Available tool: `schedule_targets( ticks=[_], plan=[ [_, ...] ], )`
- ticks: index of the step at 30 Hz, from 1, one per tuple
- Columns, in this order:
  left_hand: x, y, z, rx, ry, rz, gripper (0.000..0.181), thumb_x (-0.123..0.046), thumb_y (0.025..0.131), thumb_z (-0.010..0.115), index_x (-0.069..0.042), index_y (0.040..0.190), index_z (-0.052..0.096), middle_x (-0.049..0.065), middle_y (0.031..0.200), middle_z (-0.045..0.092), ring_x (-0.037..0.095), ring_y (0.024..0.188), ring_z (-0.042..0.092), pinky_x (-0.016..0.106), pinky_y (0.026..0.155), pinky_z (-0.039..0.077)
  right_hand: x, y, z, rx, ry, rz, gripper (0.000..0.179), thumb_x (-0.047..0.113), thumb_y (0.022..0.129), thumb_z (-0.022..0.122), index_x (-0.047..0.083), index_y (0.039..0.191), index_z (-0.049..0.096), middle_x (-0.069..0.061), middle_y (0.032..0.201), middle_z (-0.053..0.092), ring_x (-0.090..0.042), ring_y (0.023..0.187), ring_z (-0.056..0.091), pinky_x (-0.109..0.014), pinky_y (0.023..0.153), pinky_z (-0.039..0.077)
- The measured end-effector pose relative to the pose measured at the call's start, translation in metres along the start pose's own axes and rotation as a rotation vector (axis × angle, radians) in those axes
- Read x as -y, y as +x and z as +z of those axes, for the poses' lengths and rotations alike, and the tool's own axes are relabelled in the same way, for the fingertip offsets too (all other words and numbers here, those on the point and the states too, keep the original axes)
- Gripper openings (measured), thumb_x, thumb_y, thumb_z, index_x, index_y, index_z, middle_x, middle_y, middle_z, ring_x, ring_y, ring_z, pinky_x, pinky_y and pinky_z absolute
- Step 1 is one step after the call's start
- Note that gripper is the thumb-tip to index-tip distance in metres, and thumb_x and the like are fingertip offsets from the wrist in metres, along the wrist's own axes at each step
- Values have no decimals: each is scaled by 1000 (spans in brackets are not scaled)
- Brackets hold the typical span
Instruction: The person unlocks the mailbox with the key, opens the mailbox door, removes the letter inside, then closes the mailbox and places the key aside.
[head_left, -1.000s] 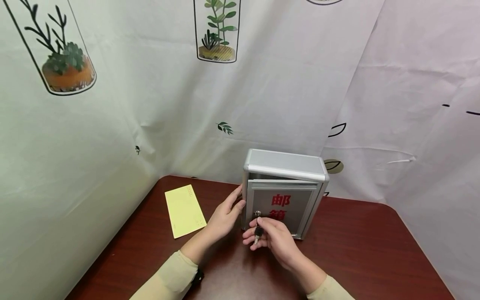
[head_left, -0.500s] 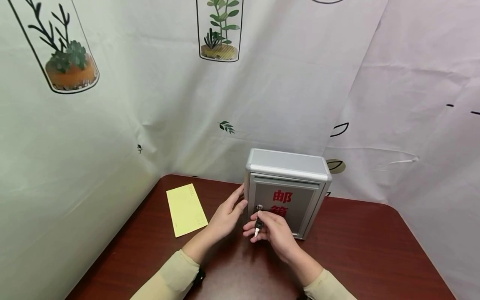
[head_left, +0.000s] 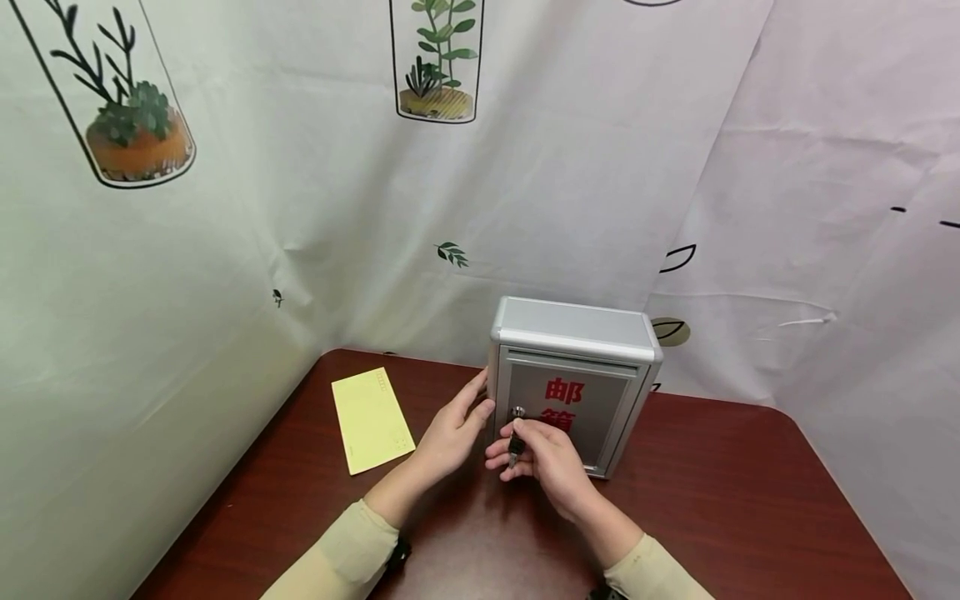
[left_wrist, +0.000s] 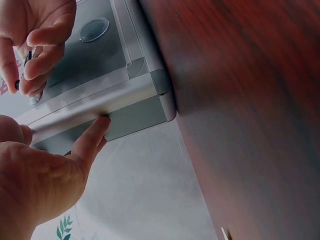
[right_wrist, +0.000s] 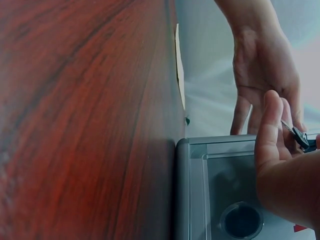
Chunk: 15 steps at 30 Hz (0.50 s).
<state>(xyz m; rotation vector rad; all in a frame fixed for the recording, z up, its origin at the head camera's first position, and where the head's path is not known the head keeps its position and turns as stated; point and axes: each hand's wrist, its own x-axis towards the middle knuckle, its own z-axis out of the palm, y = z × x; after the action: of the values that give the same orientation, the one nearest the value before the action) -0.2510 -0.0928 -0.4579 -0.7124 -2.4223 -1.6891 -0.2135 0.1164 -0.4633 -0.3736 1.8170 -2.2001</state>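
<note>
A silver metal mailbox (head_left: 577,321) with red characters on its door stands upright on the table. My left hand (head_left: 450,429) rests against the box's left side, its fingers extended along the wall, as the left wrist view also shows. At the lock (head_left: 518,412) on the door's left edge, my right hand (head_left: 551,462) pinches a key between thumb and index finger; the fingertips cover most of it. A second, black-headed key (head_left: 516,446) dangles below in front of the other fingers. The door sits flush in its frame.
A yellow envelope (head_left: 372,421) lies flat on the dark red wooden table (head_left: 712,500), left of my left forearm. White cloth (head_left: 360,208) printed with plants hangs behind and along both sides. A round clear disc (right_wrist: 242,220) shows low on the mailbox's front.
The mailbox door, ajar at the top one second ago, has swung flush into its frame. My right hand has moved slightly up with the keys. The left hand keeps its place on the side.
</note>
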Motion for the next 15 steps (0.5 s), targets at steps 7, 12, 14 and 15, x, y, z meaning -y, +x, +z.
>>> schedule_targets(
  ticks=[7, 12, 14, 15],
  plan=[
    [2, 0, 0, -7, 7, 9, 59, -32, 119, 56, -23, 176, 39, 5, 170, 53, 29, 153, 52, 55, 119, 49, 1, 1, 0, -20, -19, 5, 49, 34, 119, 53, -14, 126, 58, -19, 103, 81, -25, 94, 82, -34, 76, 66],
    [4, 0, 1, -4, 5, 6, 59, -31, 119, 56, -24, 176, 39, 4, 170, 52, 28, 151, 54, 52, 115, 54, 1, 2, 0, -44, -33, 5, 49, 35, 118, 57, -14, 124, 60, -19, 102, 81, -24, 92, 82, -33, 75, 66],
    [4, 0, 1, -6, 3, 6, 59, -31, 119, 56, -24, 175, 39, 4, 170, 52, 28, 151, 55, 51, 114, 54, 1, 2, 1, -54, -43, 6, 50, 35, 118, 58, -14, 123, 61, -20, 102, 81, -24, 91, 82, -33, 74, 66],
    [4, 0, 1, -7, 3, 9, 59, -31, 119, 57, -24, 175, 39, 4, 170, 53, 28, 150, 56, 51, 114, 55, 1, 2, 1, -59, -49, 6, 51, 36, 118, 58, -15, 123, 61, -21, 102, 81, -25, 91, 82, -33, 74, 66]
  ],
)
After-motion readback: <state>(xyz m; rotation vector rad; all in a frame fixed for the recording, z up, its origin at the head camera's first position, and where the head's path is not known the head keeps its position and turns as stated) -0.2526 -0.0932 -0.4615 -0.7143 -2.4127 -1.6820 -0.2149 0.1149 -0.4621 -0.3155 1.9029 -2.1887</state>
